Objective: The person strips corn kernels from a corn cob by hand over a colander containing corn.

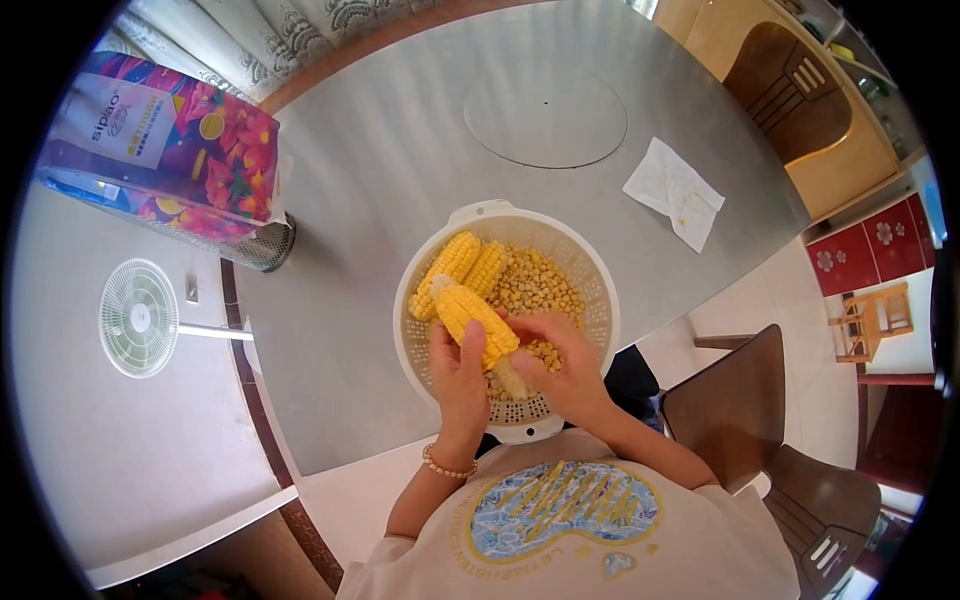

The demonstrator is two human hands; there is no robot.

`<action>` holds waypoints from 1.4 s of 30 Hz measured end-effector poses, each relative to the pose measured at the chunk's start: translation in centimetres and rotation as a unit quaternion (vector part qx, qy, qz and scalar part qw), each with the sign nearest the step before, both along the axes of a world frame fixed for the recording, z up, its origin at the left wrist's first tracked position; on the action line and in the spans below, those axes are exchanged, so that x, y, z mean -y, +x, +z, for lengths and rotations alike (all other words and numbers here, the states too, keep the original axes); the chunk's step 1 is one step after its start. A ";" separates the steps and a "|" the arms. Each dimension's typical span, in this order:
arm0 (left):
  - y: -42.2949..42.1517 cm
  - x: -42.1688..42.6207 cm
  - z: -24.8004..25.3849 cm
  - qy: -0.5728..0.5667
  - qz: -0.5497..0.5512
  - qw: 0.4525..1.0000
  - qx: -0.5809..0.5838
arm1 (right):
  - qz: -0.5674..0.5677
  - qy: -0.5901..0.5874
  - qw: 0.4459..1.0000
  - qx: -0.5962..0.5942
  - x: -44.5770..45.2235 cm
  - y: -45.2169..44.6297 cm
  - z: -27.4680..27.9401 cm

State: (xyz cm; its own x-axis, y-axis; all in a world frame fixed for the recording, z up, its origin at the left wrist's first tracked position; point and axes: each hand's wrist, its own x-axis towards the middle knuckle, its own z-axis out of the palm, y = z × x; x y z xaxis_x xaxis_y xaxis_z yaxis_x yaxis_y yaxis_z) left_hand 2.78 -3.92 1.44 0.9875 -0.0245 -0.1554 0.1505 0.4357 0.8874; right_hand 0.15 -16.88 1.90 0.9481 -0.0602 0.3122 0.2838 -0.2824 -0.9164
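Wearing a pale shirt (700,530) nearest the camera, with a beaded bracelet (449,462) round the left wrist. Gripping a partly bare corn cob (470,315) with 2 hands over the colander (604,310): left hand (458,370) closed along its left side, thumb laid against yellow kernels; right hand (562,368) curled about the pale, bare near end. Cannot tell the placing of fingers hidden beneath. Tilted, pointing toward the left edge and far edge of the bench (350,310).

Probably light, with a stiff core; likely firm but slightly slick over the kernels, and apt to shed some under hard thumb pressure. Best cradled round the full middle by the left hand and pinched at the bare core by the right, for a rougher, surer hold.

Below, at the near edge of the bench and apparently jutting past it: the colander, holding 2 more cobs (487,268) on its far left side and many loose kernels (545,280) on its right. Farther off: a stained napkin (675,195) near the right edge; a mesh basket (270,245) and floral package (225,160) by the left edge; beyond that edge, a fan (140,318).
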 end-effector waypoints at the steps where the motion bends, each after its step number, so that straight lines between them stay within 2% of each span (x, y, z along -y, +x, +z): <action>1: 0.0 0.0 -0.3 0.014 -0.005 1.000 0.008 | 0.018 0.025 0.999 -0.042 -0.2 -0.1 0.1; 2: 0.0 0.0 -0.4 0.027 -0.009 0.999 0.015 | 0.036 0.051 0.995 -0.084 -0.3 -0.2 0.2; 6: -0.1 -0.1 0.0 0.003 -0.022 1.000 0.014 | 0.027 0.052 0.992 -0.108 -0.2 -0.3 -0.2; 8: -0.1 -0.2 0.1 -0.040 -0.042 0.998 0.004 | 0.067 0.173 0.964 -0.189 -0.1 -0.4 -0.7; 11: -0.1 0.0 -0.1 -0.004 -0.022 0.999 0.024 | 0.098 0.239 0.944 -0.207 -0.2 -0.1 -0.2; 15: -0.1 0.1 -0.4 0.025 -0.025 0.999 0.041 | 0.109 0.236 0.939 -0.225 -0.1 0.1 -0.7; 18: -0.1 0.1 -0.3 0.032 -0.022 0.999 0.037 | 0.096 0.238 0.950 -0.180 -0.2 0.0 -1.4; 20: -0.1 -0.1 0.0 -0.041 -0.051 0.998 -0.003 | 0.076 0.207 0.955 -0.197 -0.1 -0.1 -1.8; 21: -0.1 -0.1 0.0 -0.041 -0.053 0.998 -0.003 | 0.075 0.208 0.955 -0.196 -0.2 -0.1 -1.5; 23: -0.1 0.0 0.0 -0.018 -0.033 0.999 0.036 | 0.082 0.348 0.912 -0.202 -0.3 0.2 -0.6; 26: 0.1 -0.1 -0.2 -0.017 -0.024 0.998 0.046 | 0.105 0.310 0.930 -0.168 -0.3 0.4 -0.9; 29: 0.0 0.0 0.0 0.001 -0.031 0.998 0.061 | 0.099 0.267 0.940 -0.186 -0.3 0.3 -1.0; 33: -0.2 0.2 0.1 0.008 -0.028 0.997 0.067 | 0.098 0.262 0.943 -0.182 -0.2 0.4 -1.4; 36: -0.2 0.2 -0.2 0.067 -0.035 0.993 0.094 | 0.113 0.284 0.936 -0.176 -0.1 0.6 -1.2; 38: -0.2 0.1 -0.2 0.013 -0.036 0.999 0.031 | 0.098 0.322 0.921 -0.196 -0.2 0.6 -1.1; 42: 0.0 0.0 -0.1 -0.039 -0.025 0.999 0.009 | 0.096 0.333 0.906 -0.242 0.1 0.7 -0.4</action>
